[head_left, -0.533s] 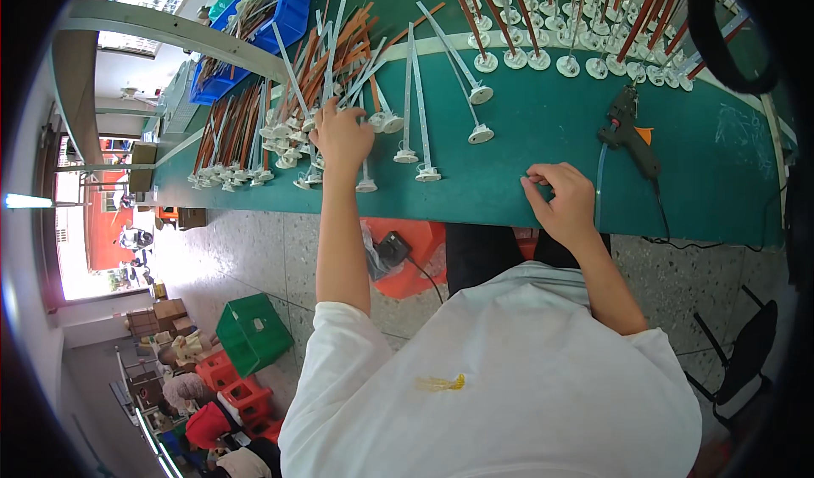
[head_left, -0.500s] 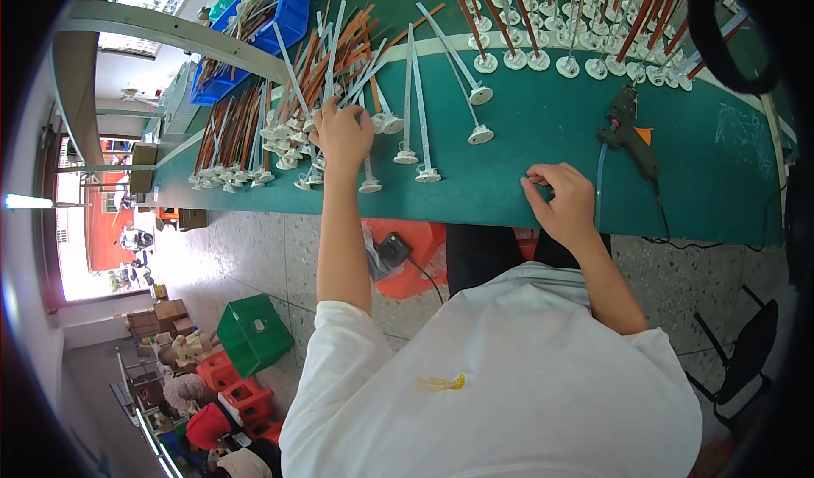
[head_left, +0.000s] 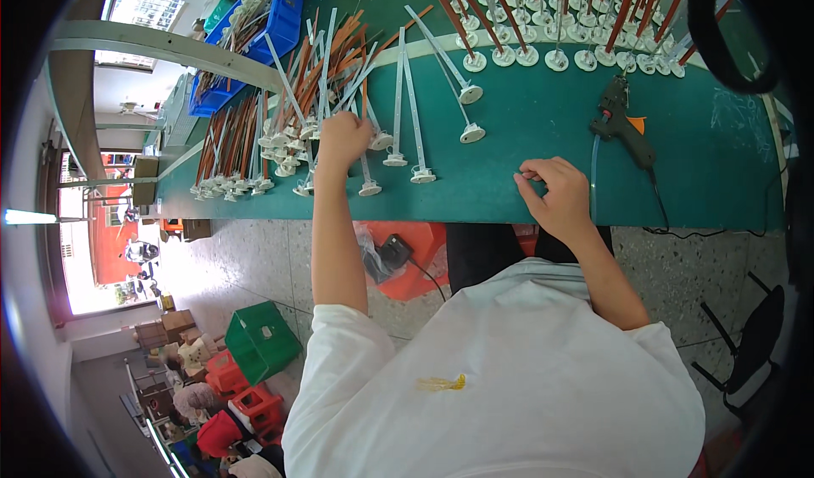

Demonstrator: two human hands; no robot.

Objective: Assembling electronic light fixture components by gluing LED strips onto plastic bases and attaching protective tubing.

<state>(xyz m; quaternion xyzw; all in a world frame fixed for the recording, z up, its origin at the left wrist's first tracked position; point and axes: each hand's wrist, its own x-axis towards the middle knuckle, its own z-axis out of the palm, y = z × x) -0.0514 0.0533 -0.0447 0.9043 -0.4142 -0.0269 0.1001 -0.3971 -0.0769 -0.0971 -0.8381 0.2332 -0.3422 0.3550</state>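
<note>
Little has shifted: left hand (head_left: 341, 139) stays closed on a white stem (head_left: 326, 71); right hand (head_left: 555, 194) fingers curled together, empty, on the green surface (head_left: 526, 122); gathering stems.

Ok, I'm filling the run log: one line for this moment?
left hand: on stems | right hand: on table edge | glue gun: lying apart

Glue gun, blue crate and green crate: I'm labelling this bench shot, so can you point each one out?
glue gun (head_left: 623, 122), head view, on its black body.
blue crate (head_left: 287, 7), head view, on its side wall.
green crate (head_left: 263, 342), head view, on its top rim, down on the floor.
</note>
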